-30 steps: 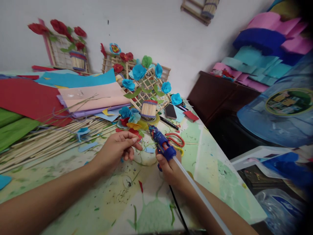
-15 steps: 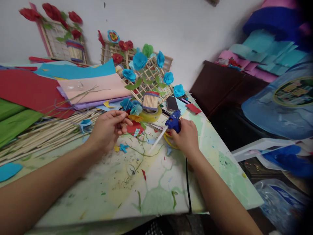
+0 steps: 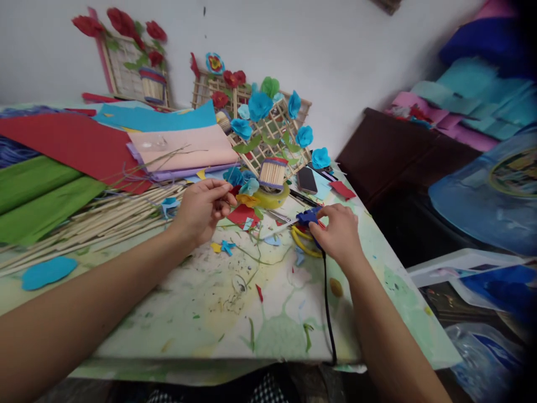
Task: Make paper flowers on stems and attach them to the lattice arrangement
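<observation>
In the head view, the blue glue gun (image 3: pixel 307 216) has swung round since a second ago: its glue stick (image 3: pixel 280 229), which trailed back along the person's right forearm, now points left across the surface (image 3: pixel 289 330). The right hand (image 3: pixel 339 232) has its fingers closed around the gun's body, just beside the yellow scissors handles (image 3: pixel 300 242); whether the gun rests on anything cannot be told. Its black cord (image 3: pixel 328 313) runs down to the near edge. The left hand (image 3: pixel 205 207) hovers near the orange paper flower (image 3: pixel 247 200), thumb and fingers curled close; whether they pinch something thin is unclear.

Handling the gun well would likely mean keeping a firm hold on the body, leaving the cord slack, and turning the hot tip, which does not show clearly, away from paper scraps, cord and the left fingers.
</observation>
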Demonstrator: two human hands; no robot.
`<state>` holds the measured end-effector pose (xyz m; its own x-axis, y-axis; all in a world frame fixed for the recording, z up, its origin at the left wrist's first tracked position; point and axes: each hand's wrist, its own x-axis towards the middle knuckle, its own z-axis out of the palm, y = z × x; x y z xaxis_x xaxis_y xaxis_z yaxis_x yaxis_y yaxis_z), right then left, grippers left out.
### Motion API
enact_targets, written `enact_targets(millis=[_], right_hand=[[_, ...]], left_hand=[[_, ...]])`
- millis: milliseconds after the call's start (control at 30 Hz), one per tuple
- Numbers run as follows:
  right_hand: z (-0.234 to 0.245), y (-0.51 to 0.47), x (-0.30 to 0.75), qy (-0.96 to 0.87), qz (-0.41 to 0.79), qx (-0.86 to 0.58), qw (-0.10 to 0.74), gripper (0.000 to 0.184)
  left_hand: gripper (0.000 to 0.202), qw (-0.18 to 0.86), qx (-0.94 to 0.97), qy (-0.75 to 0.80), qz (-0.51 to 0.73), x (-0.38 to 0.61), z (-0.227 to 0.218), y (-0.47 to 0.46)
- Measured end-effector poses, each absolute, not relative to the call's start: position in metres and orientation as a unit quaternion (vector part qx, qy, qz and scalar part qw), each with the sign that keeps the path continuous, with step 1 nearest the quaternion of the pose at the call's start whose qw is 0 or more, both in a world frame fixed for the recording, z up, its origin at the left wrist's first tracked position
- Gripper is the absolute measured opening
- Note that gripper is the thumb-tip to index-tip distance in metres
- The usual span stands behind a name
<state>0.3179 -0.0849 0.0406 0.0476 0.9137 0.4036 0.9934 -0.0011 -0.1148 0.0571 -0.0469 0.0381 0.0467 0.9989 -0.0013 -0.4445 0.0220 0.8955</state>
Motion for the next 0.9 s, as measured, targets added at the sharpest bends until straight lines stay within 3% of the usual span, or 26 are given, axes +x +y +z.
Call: enact_targets(millis=[100, 233, 333, 433, 533, 733, 900], right_hand=[[0.046, -0.097, 0.272, -0.770, -0.046, -0.607, 0.191, 0.020], [0.033, -0.106, 0.214, -0.859, -0.014, -0.503, 0.093, 0.016], [0.018, -0.104, 0.198, -0.867, -0.034, -0.495, 0.047, 0.010], [0.009, -0.098, 0.202, -0.862, -0.007, -0.503, 0.056, 0.014], [0.009, -0.093, 0.212, -0.836, 0.093, -0.521, 0.145, 0.016], [0.031, -0.089, 0.227, -0.608, 0.445, -0.471, 0.458, 0.008], [0.047, -0.094, 0.241, -0.454, 0.511, -0.431, 0.589, 0.018]], left_hand=[[0.007, 0.618, 0.379, 0.362, 0.587, 0.057, 0.038, -0.046], [0.006, 0.620, 0.380, 0.359, 0.586, 0.056, 0.037, -0.046], [0.005, 0.619, 0.380, 0.355, 0.589, 0.056, 0.035, -0.046], [0.005, 0.617, 0.383, 0.351, 0.591, 0.056, 0.034, -0.046], [0.004, 0.623, 0.384, 0.351, 0.584, 0.056, 0.034, -0.046], [0.004, 0.659, 0.387, 0.343, 0.546, 0.061, 0.036, -0.055], [0.004, 0.721, 0.386, 0.324, 0.475, 0.069, 0.034, -0.066]])
